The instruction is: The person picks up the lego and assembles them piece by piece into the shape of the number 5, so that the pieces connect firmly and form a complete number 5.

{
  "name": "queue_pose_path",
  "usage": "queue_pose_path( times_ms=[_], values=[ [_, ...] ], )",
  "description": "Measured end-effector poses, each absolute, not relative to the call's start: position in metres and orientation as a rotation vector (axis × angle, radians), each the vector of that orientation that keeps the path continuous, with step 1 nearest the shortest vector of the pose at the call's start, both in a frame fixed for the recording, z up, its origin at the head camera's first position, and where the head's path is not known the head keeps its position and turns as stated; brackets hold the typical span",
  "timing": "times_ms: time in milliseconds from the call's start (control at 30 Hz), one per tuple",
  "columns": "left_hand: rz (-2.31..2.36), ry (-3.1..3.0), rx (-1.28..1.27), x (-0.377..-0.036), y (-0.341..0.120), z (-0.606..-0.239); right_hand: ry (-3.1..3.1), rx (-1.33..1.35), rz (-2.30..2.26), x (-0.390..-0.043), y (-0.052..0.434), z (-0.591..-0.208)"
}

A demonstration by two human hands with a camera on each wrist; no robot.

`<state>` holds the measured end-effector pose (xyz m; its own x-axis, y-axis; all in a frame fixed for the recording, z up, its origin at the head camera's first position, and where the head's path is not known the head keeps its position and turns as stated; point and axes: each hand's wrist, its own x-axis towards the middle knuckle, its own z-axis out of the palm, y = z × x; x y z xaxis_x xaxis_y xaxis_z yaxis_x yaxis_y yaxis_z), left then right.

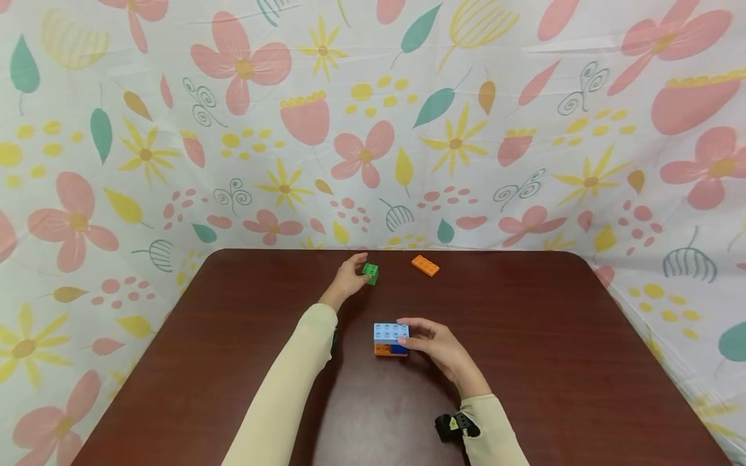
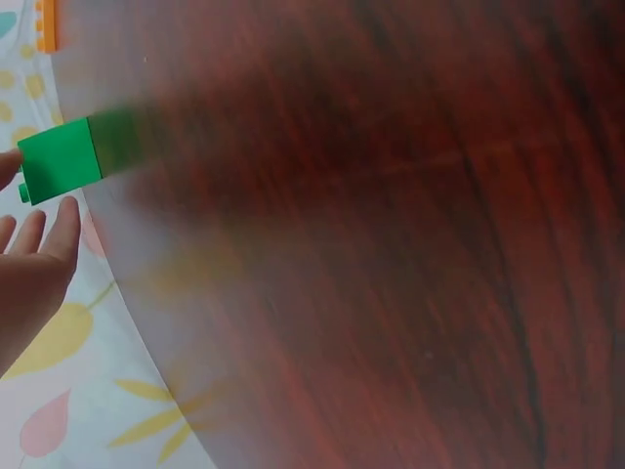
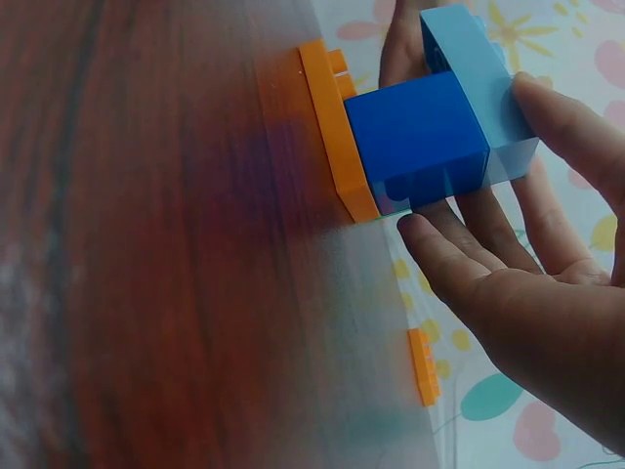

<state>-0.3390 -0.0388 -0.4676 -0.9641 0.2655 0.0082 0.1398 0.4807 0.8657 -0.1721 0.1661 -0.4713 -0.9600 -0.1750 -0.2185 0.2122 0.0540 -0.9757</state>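
Near the back of the table, my left hand (image 1: 348, 278) reaches round a small green brick (image 1: 371, 274). In the left wrist view its fingers stand apart from the green brick (image 2: 61, 162), with the thumb close to the studded side. My right hand (image 1: 440, 346) holds a small stack by its light blue top brick (image 1: 389, 332), thumb on the near side and fingers behind. Under that brick is a dark blue brick (image 3: 418, 132), set on a flat orange brick (image 3: 337, 132) that rests on the table. The orange brick's studs show beside the dark blue one.
A second flat orange brick (image 1: 425, 265) lies by the back edge, right of the green one. The dark brown table (image 1: 559, 349) has rounded back corners. A flower-printed cloth (image 1: 373, 97) hangs behind and at the sides.
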Motion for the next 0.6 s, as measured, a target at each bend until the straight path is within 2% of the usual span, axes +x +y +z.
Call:
queue_pose_path(
  times_ms=[600],
  values=[
    [1.514,2.605,0.310,-0.3345,-0.0408,-0.4749,2.058,0.032,-1.982,-0.1728,0.1658,-0.4709]
  ],
)
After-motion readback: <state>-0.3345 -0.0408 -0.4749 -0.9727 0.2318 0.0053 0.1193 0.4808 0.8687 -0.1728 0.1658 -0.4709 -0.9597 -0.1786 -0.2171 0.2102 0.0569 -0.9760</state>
